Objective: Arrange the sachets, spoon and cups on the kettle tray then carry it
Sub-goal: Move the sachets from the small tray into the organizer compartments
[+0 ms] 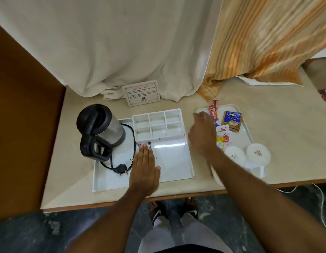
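The white kettle tray (178,161) lies on the counter with a steel and black kettle (101,128) on its left side and an empty white compartment box (158,124) at its back. My left hand (145,167) rests flat on the tray, fingers together, holding nothing. A second white tray (247,128) to the right holds a blue tea sachet (231,121), red stick sachets (214,111), small white and yellow sachets (222,136) and two upturned white cups (235,155) (258,153). My right hand (202,134) hovers over that tray's left part, hiding some sachets. No spoon shows.
The kettle's black cord and plug (120,168) lie on the kettle tray. A printed card (141,93) stands behind it against a white curtain. An orange striped curtain (259,42) hangs at the back right. A brown wall panel (21,125) bounds the counter's left side.
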{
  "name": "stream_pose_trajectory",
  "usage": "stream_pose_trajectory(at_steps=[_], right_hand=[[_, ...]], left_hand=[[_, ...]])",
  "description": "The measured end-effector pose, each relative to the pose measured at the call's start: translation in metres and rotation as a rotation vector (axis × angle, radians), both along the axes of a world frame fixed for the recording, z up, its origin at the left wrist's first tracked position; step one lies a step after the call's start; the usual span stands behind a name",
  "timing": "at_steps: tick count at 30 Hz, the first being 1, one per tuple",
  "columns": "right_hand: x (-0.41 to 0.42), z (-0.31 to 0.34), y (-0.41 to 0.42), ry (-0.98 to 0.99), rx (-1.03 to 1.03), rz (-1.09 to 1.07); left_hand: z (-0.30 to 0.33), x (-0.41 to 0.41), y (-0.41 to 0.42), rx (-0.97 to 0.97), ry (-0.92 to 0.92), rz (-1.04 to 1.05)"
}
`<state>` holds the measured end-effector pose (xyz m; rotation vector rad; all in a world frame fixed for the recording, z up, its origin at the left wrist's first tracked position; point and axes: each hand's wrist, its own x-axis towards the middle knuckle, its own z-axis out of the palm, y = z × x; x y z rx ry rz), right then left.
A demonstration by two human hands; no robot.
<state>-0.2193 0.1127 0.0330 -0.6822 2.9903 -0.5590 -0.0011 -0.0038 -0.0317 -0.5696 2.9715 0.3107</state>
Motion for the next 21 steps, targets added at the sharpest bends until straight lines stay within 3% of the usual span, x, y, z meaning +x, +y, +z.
stream_pose_trajectory(at_steps=[7, 15, 21], right_hand=[[-0.074, 0.005, 0.009, -0.287, 0.249, -0.229], [-0.082, -0.002, -0.002, -0.311, 0.2, -0.312], [-0.099, 0.004, -0.008, -0.47, 0.138, -0.32]], left_hand=[[-0.007, 0.002, -0.002, 0.01, 0.015, 0.006], [-0.012, 0.002, -0.004, 0.01, -0.01, 0.009], [-0.012, 0.002, -0.004, 0.007, -0.032, 0.016]])
